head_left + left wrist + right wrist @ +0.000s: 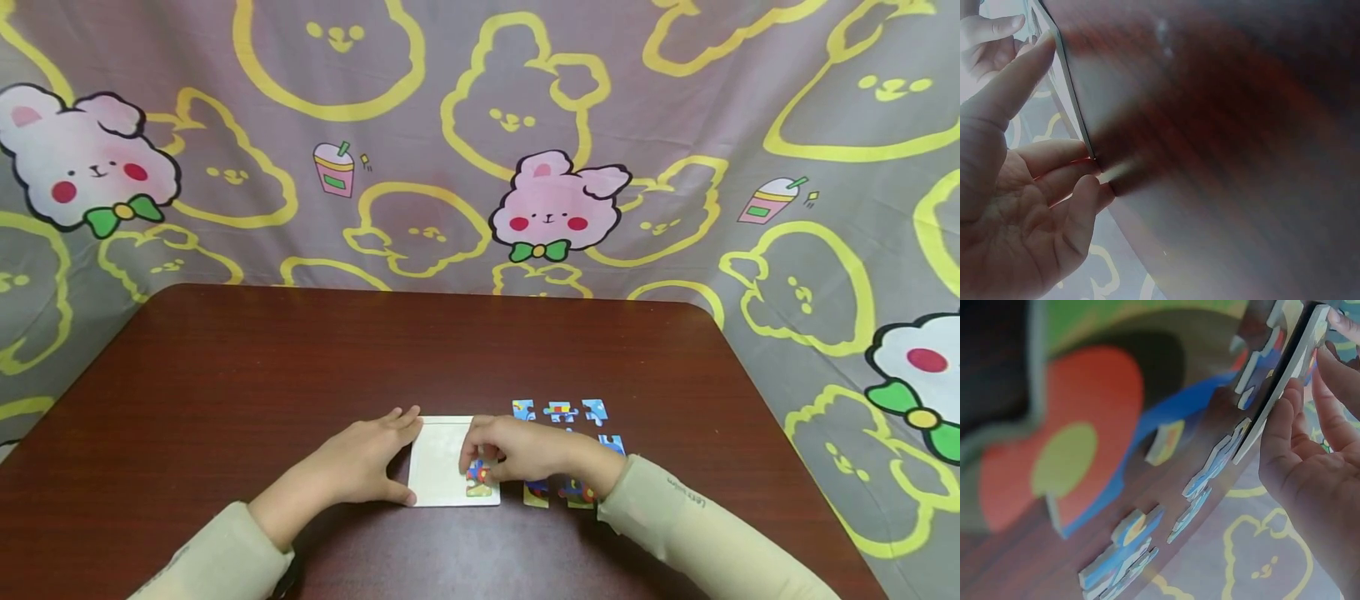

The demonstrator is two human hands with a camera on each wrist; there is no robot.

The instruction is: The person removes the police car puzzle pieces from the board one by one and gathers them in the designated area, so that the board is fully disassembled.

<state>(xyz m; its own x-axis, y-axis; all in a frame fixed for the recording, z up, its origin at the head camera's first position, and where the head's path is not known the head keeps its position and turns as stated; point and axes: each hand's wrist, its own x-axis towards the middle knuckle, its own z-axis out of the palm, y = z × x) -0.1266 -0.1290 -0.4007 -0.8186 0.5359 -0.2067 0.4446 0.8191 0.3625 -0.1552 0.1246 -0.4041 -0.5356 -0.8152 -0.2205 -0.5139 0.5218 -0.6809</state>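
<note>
A pale square puzzle board [438, 467] lies on the table in front of the person. The left hand [367, 462] rests at its left edge, thumb by the near corner and spread fingers by the far one. In the left wrist view, the thumb and fingertips of that left hand [1029, 194] touch the board's rim [1075, 112]. With bent fingers, the right hand [517, 446] holds a colourful puzzle piece [477, 483] on the board's near right part. Its fingers partly cover the piece. In the right wrist view, the right hand [1316, 462] is beside the board's edge [1279, 387].
Several loose pieces, such as one blue corner piece [595, 410] and one with a red wheel [1122, 381], lie right of the board, some beneath the right forearm. The dark wooden table [375, 350] meets a patterned curtain [420, 158] at the back and sides.
</note>
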